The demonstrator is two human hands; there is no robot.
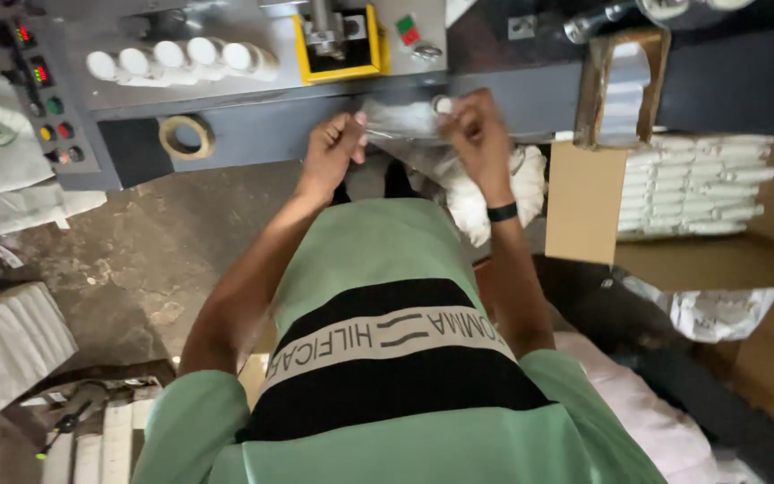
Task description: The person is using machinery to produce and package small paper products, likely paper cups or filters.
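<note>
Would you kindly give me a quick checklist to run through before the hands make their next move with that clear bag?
1. Left hand pinches one end of the clear plastic bag: ok.
2. Right hand grips the other end: ok.
3. Bag held clear of the yellow-framed machine head: ok, it hangs below and in front of it.
4. Small round white piece at the right fingertips, inside the bag or not: cannot tell.
5. Row of white caps on the machine top lined up: ok.
6. Open carton of white tubes within the right hand's reach: ok, probably.
</note>
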